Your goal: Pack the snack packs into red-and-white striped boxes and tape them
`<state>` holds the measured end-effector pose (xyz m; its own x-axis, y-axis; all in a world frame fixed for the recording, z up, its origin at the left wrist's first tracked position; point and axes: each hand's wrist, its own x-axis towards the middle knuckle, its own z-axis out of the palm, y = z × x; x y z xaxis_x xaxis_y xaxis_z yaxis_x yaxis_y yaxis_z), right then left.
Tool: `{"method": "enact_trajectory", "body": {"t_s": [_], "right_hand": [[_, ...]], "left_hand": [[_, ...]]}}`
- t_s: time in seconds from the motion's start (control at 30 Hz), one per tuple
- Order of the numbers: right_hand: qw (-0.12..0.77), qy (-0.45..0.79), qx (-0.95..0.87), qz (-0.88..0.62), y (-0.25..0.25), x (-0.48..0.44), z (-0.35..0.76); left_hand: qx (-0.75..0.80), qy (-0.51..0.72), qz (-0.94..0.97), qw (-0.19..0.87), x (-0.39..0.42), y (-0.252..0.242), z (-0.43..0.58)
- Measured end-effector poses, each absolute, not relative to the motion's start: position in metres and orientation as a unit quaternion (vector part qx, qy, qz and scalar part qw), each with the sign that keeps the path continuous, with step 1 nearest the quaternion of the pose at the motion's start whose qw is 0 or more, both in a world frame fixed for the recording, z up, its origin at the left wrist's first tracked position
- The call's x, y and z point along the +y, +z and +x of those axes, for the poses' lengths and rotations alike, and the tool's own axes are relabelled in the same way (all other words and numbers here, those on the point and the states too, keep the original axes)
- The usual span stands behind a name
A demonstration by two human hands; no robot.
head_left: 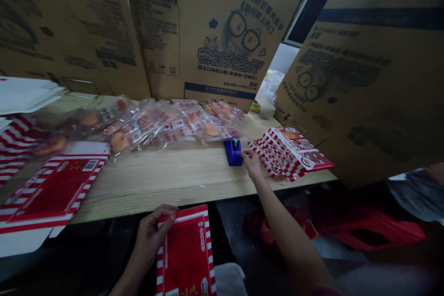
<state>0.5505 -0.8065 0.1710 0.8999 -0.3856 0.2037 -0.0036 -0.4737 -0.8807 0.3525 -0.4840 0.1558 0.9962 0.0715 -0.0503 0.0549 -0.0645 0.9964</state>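
My left hand (150, 233) grips the top left corner of a red box with white-striped edges (187, 254), held upright below the front edge of the wooden table (166, 180). My right hand (252, 163) reaches out over the table, fingertips at the near right corner of a small blue device with a green button (233, 151). Just right of that hand lies a stack of folded red-and-white striped boxes (289, 152). Clear packets of orange snacks (163, 122) are spread along the back of the table.
Large printed brown cartons (208, 23) stand close behind and to the right (367, 83). A flat unfolded red box (48, 194) overhangs the table's left front. White sheets (24, 92) lie far left. A red plastic stool (367, 233) stands below on the right.
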Motion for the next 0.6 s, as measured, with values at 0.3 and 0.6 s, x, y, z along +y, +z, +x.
{"method": "enact_trajectory", "body": {"t_s": [0.3, 0.6], "right_hand": [[0.574, -0.242, 0.152, -0.768, 0.143, -0.787, 0.561], [0.599, -0.281, 0.136, -0.737, 0.115, -0.791, 0.525]], "left_hand": [[0.048, 0.031, 0.736, 0.674, -0.481, 0.149, 0.352], [0.044, 0.033, 0.73, 0.681, -0.484, 0.15, 0.354]]}}
